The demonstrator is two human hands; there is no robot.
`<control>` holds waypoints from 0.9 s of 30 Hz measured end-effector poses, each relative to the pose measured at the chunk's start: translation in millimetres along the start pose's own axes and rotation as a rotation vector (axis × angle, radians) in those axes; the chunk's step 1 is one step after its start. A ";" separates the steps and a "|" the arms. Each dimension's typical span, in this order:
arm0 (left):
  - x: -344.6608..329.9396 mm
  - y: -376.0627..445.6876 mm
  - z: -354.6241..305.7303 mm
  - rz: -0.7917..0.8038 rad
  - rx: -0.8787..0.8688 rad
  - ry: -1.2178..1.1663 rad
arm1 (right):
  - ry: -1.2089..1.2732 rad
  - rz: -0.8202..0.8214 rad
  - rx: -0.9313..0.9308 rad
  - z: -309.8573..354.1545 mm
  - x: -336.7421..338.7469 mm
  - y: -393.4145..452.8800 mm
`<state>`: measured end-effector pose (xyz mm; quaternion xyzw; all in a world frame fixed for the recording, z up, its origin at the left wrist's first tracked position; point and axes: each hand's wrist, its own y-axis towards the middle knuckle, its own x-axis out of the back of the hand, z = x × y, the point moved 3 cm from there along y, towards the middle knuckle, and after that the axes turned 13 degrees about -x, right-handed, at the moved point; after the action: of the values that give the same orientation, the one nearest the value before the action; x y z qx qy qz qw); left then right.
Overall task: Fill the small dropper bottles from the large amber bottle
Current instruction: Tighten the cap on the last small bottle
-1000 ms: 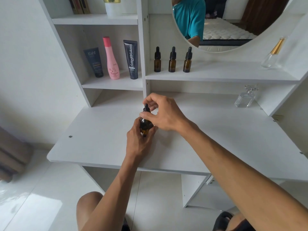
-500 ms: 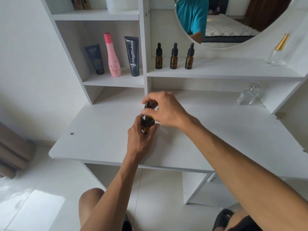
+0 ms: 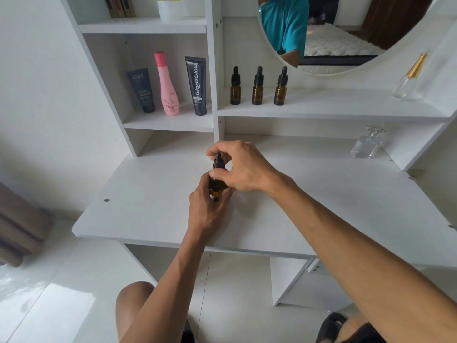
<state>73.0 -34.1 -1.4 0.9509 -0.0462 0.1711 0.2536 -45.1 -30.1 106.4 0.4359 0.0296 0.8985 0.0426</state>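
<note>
An amber bottle (image 3: 217,188) with a black dropper cap (image 3: 218,161) stands upright over the middle of the white desk (image 3: 153,209). My left hand (image 3: 206,209) grips its body from the near side. My right hand (image 3: 243,167) pinches the black cap from the right, thumb and fingers curled round it. The lower part of the bottle is hidden by my fingers. Three small amber dropper bottles (image 3: 258,86) stand in a row on the shelf under the round mirror, apart from both hands.
On the left shelf stand a dark tube (image 3: 143,90), a pink bottle (image 3: 168,85) and a black tube (image 3: 197,85). A clear glass perfume bottle (image 3: 368,143) sits at the desk's back right. Another clear bottle with a gold cap (image 3: 409,78) stands on the upper right shelf.
Both hands stay on the bottle and its cap at about the same spot on the desk. The camera has tilted slightly, so the shelves sit lower in view.
</note>
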 end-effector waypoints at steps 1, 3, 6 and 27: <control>0.0 0.0 0.1 0.000 0.001 0.002 | 0.004 -0.005 0.001 0.3 -0.5 -0.4; -0.5 0.5 1.2 0.001 0.007 0.012 | -0.009 -0.058 0.000 1.2 -2.0 0.1; -0.8 0.6 1.6 0.000 0.011 0.017 | -0.015 -0.074 -0.008 1.1 -2.2 0.9; 0.5 0.5 1.9 0.006 -0.001 0.036 | 0.007 -0.028 -0.035 -2.5 -3.6 -2.8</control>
<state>74.0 -35.4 -2.5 0.9475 -0.0445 0.1889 0.2542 -44.7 -27.7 101.8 0.4315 0.0202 0.8997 0.0625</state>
